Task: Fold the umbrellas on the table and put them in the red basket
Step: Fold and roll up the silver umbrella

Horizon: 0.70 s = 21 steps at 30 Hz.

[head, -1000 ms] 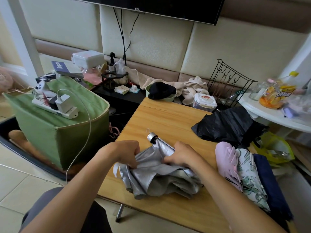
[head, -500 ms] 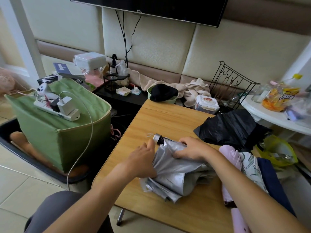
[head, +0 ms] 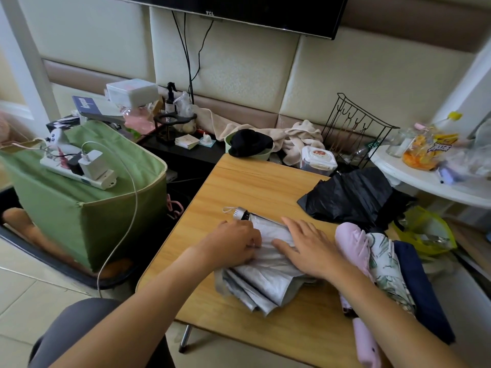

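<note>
A silver umbrella (head: 265, 282) lies collapsed on the wooden table (head: 255, 187), its capped tip (head: 239, 213) pointing away to the left. My left hand (head: 233, 244) pinches a fold of the silver fabric near the tip. My right hand (head: 305, 245) lies flat on the fabric with straight fingers, pressing it down. A loose black umbrella (head: 353, 197) sprawls at the table's far right. Beside my right forearm lie a pink umbrella (head: 353, 251), a leaf-patterned one (head: 385, 269) and a navy one (head: 419, 285). No red basket is in view.
A green fabric bin (head: 79, 208) with a power strip (head: 77, 171) and white cable stands left of the table. Behind the table are towels (head: 297, 136), a lidded container (head: 317, 158) and a black wire rack (head: 356, 126). A white side table (head: 425, 181) holds snacks at right.
My left hand has slid from the bundle's left side up toward the tip and now pinches a fold. My right hand has flattened out on the fabric, which lies smoother and narrower.
</note>
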Each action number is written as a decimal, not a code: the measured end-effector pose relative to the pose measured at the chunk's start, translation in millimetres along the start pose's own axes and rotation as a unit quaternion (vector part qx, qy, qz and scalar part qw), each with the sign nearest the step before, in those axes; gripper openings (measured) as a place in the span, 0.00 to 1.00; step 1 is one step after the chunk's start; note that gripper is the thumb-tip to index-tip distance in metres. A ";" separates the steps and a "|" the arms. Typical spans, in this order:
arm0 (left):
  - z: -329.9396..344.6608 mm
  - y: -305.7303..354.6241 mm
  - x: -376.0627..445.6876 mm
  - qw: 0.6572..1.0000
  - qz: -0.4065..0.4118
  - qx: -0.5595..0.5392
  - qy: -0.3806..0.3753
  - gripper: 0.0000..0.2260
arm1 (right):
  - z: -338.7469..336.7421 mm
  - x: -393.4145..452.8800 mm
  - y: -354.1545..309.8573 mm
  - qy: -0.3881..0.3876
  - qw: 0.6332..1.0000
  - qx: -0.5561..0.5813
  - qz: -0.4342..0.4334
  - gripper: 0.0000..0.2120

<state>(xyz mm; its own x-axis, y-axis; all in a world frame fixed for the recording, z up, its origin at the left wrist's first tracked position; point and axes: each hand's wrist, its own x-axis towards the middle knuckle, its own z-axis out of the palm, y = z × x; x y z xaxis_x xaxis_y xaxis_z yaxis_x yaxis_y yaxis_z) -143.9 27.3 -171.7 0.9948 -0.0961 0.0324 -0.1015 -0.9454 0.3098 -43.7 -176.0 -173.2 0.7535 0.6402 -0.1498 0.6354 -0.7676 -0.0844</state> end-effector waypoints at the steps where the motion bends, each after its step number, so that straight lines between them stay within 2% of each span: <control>1: 1.1 -0.1 0.5 1.000 -0.001 0.004 -0.005 0.12 | 4.5 -4.3 3.0 0.019 1.000 -0.022 0.001 0.44; 5: 5.7 -0.8 2.6 1.000 -0.016 0.003 -0.014 0.16 | 19.2 -20.8 11.3 0.079 0.994 -0.076 -0.005 0.47; 8: 4.5 -3.9 1.9 0.999 -0.017 -0.005 -0.037 0.18 | 18.0 -26.1 16.8 0.070 0.995 -0.072 0.003 0.50; 11: 2.7 -8.2 1.4 0.998 -0.008 -0.014 -0.064 0.20 | 11.7 -24.3 24.0 -0.007 1.000 0.029 0.010 0.49; 14: 5.2 -9.6 2.0 0.996 -0.004 -0.005 -0.087 0.23 | 4.9 -20.0 31.7 -0.019 0.977 0.206 0.045 0.41; 15: 5.9 -9.3 2.4 0.996 -0.004 0.006 -0.093 0.24 | 4.4 -19.0 32.3 -0.012 0.978 0.206 0.043 0.37; 17: 6.2 -9.6 3.2 0.995 0.000 0.020 -0.101 0.24 | 6.2 -17.4 31.2 0.000 0.992 0.123 0.025 0.34; 21: 4.4 -8.1 4.4 0.993 0.001 0.032 -0.112 0.25 | 7.1 -15.7 32.1 -0.007 0.997 0.066 0.041 0.39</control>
<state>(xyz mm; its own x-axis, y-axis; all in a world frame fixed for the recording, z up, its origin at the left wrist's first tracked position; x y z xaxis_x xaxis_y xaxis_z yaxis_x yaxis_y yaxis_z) -138.7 33.2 -178.3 0.9709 -0.1573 -0.1808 -0.1095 -0.9623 0.2491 -36.3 -210.9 -180.5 0.7985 0.5759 -0.1755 0.5435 -0.8149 -0.2011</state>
